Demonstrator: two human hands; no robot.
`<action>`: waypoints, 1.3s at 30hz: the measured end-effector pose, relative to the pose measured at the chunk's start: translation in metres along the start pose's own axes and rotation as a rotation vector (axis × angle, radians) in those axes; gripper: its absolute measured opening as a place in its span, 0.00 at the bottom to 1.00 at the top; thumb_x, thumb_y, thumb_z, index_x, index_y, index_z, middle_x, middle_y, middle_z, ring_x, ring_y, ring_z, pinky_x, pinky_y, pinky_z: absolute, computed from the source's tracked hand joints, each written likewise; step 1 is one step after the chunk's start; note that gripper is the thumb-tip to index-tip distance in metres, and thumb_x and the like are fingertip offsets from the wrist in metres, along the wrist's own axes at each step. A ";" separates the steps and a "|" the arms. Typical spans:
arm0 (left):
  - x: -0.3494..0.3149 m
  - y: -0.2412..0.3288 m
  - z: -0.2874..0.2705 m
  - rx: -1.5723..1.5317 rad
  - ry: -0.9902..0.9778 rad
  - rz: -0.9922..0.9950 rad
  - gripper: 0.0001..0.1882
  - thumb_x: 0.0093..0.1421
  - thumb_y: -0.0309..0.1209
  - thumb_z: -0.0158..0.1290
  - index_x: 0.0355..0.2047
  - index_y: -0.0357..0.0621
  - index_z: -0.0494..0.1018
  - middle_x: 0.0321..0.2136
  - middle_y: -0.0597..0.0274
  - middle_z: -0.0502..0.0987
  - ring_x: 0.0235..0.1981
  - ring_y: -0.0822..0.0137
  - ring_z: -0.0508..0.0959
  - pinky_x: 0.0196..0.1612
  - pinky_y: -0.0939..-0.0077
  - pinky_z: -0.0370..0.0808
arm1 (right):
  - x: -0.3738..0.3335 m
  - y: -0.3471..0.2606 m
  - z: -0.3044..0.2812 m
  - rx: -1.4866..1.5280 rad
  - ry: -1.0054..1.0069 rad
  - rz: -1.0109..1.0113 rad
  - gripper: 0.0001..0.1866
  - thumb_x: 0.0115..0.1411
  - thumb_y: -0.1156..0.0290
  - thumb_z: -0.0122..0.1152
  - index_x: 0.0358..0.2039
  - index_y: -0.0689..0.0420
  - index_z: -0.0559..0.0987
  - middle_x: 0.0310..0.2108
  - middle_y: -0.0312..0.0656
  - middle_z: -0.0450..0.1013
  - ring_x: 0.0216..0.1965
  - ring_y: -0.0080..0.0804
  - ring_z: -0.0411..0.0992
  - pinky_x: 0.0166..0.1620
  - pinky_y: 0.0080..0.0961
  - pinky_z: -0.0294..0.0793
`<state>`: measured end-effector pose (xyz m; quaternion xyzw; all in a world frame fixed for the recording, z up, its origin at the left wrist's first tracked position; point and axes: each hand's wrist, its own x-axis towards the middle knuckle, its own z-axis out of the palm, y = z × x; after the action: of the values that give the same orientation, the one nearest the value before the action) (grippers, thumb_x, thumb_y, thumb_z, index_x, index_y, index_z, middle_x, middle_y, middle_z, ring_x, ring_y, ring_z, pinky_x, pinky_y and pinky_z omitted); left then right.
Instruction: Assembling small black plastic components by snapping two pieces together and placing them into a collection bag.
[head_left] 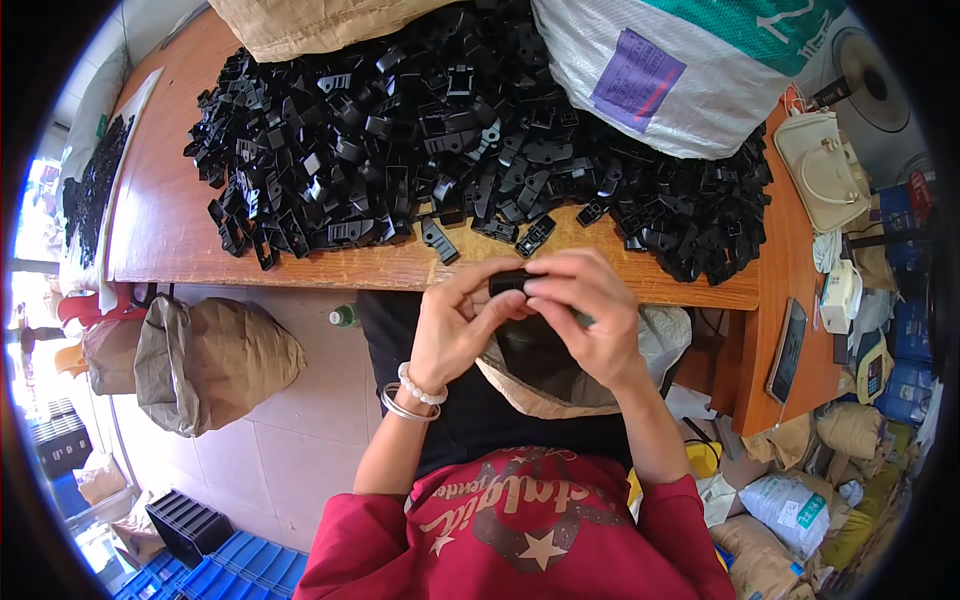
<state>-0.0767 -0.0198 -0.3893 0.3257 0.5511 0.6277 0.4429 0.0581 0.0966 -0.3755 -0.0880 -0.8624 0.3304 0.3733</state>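
Both my hands meet above my lap, just off the table's near edge, around one small black plastic part [508, 282]. My left hand [462, 312] pinches it between thumb and fingers from the left. From the right, the fingers of my right hand [590, 310] close over its other end, hiding much of it. Below my hands an open paper-lined sack [560, 400] rests on my lap, its dark inside partly showing. On the wooden table [590, 238] a wide heap of black plastic parts [390, 150] lies ahead of me, with a few loose pieces near the edge.
A white and green woven sack [660, 80] and a brown paper sack [320, 25] stand on the heap. At right are a cream handbag [825, 170], a phone [788, 350] and a fan [870, 80]. Brown sacks [215, 360] and blue crates [245, 570] stand on the left floor.
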 end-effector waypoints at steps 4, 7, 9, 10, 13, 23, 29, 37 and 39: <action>-0.010 0.007 0.006 0.191 -0.012 0.136 0.16 0.58 0.17 0.53 0.48 0.33 0.70 0.32 0.56 0.80 0.32 0.73 0.81 0.31 0.85 0.75 | -0.006 -0.013 -0.001 0.184 -0.037 0.431 0.17 0.52 0.80 0.64 0.44 0.61 0.76 0.38 0.44 0.74 0.35 0.38 0.75 0.38 0.28 0.74; -0.014 0.004 0.010 0.308 0.040 0.205 0.17 0.56 0.18 0.56 0.46 0.36 0.70 0.27 0.56 0.79 0.30 0.72 0.82 0.29 0.83 0.74 | -0.007 -0.019 0.004 0.099 0.035 0.325 0.13 0.52 0.83 0.63 0.40 0.62 0.77 0.34 0.44 0.74 0.34 0.38 0.74 0.36 0.26 0.73; -0.016 0.004 0.010 0.499 0.125 0.339 0.15 0.54 0.21 0.59 0.43 0.36 0.73 0.22 0.59 0.78 0.24 0.71 0.80 0.27 0.84 0.74 | -0.009 -0.014 -0.003 0.135 -0.075 0.308 0.11 0.52 0.82 0.63 0.38 0.63 0.78 0.33 0.43 0.74 0.33 0.38 0.74 0.36 0.27 0.73; -0.016 -0.003 0.003 0.492 0.190 0.326 0.12 0.54 0.24 0.60 0.39 0.36 0.75 0.20 0.59 0.78 0.22 0.71 0.79 0.26 0.82 0.73 | -0.010 -0.010 -0.008 0.168 -0.182 0.292 0.09 0.52 0.81 0.63 0.36 0.63 0.78 0.32 0.42 0.74 0.33 0.37 0.74 0.35 0.27 0.72; -0.002 -0.005 -0.021 0.816 0.543 0.251 0.11 0.56 0.30 0.60 0.22 0.36 0.76 0.17 0.59 0.77 0.16 0.73 0.75 0.21 0.79 0.68 | -0.015 0.003 -0.012 0.043 -0.169 0.339 0.07 0.53 0.78 0.63 0.34 0.63 0.79 0.29 0.43 0.73 0.30 0.38 0.72 0.34 0.29 0.71; 0.019 -0.010 -0.038 0.713 0.520 0.105 0.15 0.53 0.35 0.62 0.19 0.37 0.72 0.14 0.62 0.71 0.13 0.66 0.71 0.20 0.74 0.65 | 0.003 0.004 0.027 -0.467 -0.028 0.329 0.08 0.54 0.71 0.63 0.33 0.58 0.76 0.26 0.42 0.69 0.30 0.41 0.71 0.33 0.36 0.69; 0.006 -0.010 -0.033 0.286 0.434 0.041 0.09 0.54 0.24 0.61 0.26 0.33 0.71 0.19 0.67 0.72 0.16 0.79 0.69 0.19 0.85 0.65 | -0.004 0.012 0.019 -0.567 0.098 0.349 0.07 0.52 0.79 0.61 0.29 0.59 0.70 0.26 0.43 0.69 0.29 0.43 0.71 0.33 0.36 0.70; -0.009 -0.005 -0.011 -0.093 0.002 -0.028 0.18 0.57 0.14 0.53 0.48 0.28 0.65 0.34 0.55 0.78 0.34 0.70 0.80 0.34 0.83 0.77 | -0.001 -0.020 0.008 0.091 0.003 0.378 0.12 0.50 0.82 0.63 0.38 0.61 0.77 0.33 0.43 0.74 0.30 0.31 0.75 0.33 0.24 0.74; -0.009 0.000 -0.009 -0.036 0.027 -0.019 0.16 0.56 0.14 0.53 0.46 0.26 0.67 0.34 0.55 0.80 0.33 0.71 0.81 0.34 0.84 0.77 | -0.003 -0.013 0.008 0.022 0.016 0.262 0.13 0.50 0.82 0.64 0.38 0.61 0.77 0.34 0.43 0.75 0.32 0.34 0.75 0.34 0.25 0.74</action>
<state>-0.0812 -0.0313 -0.3907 0.3039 0.5488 0.6377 0.4470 0.0565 0.0813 -0.3729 -0.1985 -0.8367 0.3853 0.3348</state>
